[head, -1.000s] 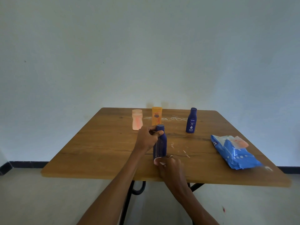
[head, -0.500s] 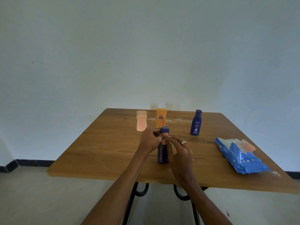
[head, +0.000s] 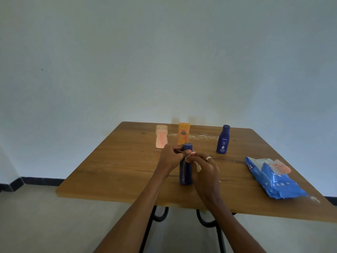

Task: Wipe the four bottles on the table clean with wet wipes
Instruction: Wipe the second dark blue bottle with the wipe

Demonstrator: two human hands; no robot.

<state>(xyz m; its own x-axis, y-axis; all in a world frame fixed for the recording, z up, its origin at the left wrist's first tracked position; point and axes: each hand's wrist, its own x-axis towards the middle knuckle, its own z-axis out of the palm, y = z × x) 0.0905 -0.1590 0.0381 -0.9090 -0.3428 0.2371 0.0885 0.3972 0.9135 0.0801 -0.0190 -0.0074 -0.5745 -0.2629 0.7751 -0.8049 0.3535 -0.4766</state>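
Observation:
A dark blue bottle stands upright on the wooden table near its front edge. My left hand grips the bottle's neck from the left. My right hand presses a small white wet wipe against the bottle's right side, just below the cap. Farther back stand three other bottles: a pale pink one, an orange one and a second dark blue one.
A blue pack of wet wipes lies at the table's right side with its flap open. White smears mark the tabletop behind the bottles. A plain wall rises behind the table; black metal legs show under it.
My right hand has risen from the foot of the near blue bottle to its neck with the wipe. The bottle now stands upright on the table.

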